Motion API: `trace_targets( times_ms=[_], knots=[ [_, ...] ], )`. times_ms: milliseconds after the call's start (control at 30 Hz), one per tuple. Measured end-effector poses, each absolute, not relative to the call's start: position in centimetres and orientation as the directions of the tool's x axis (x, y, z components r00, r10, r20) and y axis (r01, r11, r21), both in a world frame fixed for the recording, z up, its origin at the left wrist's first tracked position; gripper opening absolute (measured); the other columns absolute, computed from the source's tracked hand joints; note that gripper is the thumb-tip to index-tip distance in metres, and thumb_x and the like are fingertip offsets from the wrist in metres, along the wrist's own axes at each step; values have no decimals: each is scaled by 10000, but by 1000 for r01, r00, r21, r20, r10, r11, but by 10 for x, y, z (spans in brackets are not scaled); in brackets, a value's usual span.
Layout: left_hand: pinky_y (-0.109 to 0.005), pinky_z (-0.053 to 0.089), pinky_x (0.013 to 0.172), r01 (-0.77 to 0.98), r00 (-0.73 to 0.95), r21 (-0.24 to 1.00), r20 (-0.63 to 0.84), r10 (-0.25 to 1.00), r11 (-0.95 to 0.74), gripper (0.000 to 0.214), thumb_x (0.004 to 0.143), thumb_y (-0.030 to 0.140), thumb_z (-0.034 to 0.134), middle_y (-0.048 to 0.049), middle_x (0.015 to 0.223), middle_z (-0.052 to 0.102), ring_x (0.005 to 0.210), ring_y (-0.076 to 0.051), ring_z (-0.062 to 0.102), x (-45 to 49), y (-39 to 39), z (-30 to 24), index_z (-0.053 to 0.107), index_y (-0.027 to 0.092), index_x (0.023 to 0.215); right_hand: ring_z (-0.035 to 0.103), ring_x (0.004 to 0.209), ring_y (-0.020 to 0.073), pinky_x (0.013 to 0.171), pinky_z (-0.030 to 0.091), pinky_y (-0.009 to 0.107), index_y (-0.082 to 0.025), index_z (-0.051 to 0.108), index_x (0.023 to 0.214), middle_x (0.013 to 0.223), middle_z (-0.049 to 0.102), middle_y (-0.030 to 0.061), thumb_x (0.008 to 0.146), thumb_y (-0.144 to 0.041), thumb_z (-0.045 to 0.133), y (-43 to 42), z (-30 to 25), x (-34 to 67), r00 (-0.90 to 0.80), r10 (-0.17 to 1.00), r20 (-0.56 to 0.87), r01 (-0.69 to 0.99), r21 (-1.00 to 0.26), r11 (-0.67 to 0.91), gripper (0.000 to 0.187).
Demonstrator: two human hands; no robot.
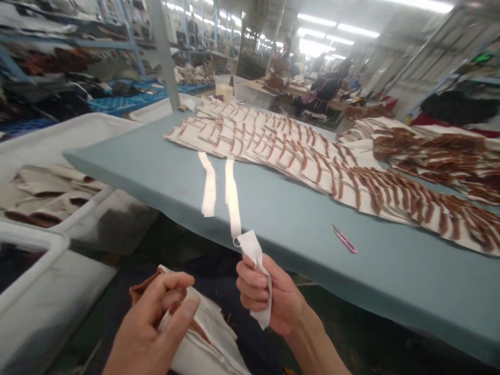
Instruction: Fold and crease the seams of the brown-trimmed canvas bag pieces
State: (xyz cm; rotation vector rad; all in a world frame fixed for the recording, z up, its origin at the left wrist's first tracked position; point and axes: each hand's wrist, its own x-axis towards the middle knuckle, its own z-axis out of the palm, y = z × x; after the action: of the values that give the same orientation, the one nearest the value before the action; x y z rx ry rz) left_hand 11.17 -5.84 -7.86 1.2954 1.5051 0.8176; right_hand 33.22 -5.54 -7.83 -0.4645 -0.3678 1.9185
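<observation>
My right hand [269, 297] is closed around a white fabric strip [253, 247], whose upper end sticks out above the fingers and lower end hangs below. A small pale ring or loop [236, 241] shows at the strip's top left edge. Lower left, my left hand [156, 317] curls over cream fabric pieces with brown edging [213, 333] on my lap. Its thumb and forefinger are bent around a brown edge; the other fingers are partly hidden. Two pale strips lie ahead on the table, a shorter left strip [209, 190] and a longer right strip [233, 200].
Overlapping rows of cream pieces with brown edges [273, 143] cover the far side of the blue-green table [164, 182]. Pink-handled thread snips [344, 240] lie to the right. White bins [105, 122] stand at the left. People sit farther back.
</observation>
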Motion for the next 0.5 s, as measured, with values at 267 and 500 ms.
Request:
trace_targets(
  times_ms=[267, 500],
  knots=[
    [-233, 483, 629, 94, 247, 913, -408, 879, 398, 494, 810, 615, 813, 18, 744, 696, 662, -175, 627, 102, -52, -65, 781, 206, 1085, 106, 458, 29, 389, 92, 158, -199, 516, 827, 586, 321, -137, 911, -519, 902, -64, -87, 288, -629, 750, -203, -629, -435, -645, 508],
    [-206, 455, 571, 127, 298, 966, -256, 920, 227, 391, 910, 526, 766, 14, 703, 628, 605, -135, 544, 83, -47, -75, 698, 188, 726, 100, 441, 22, 388, 89, 174, -214, 482, 789, 564, 308, -152, 854, -548, 924, -65, -89, 274, -677, 673, -298, -515, -461, -723, 557]
  ],
)
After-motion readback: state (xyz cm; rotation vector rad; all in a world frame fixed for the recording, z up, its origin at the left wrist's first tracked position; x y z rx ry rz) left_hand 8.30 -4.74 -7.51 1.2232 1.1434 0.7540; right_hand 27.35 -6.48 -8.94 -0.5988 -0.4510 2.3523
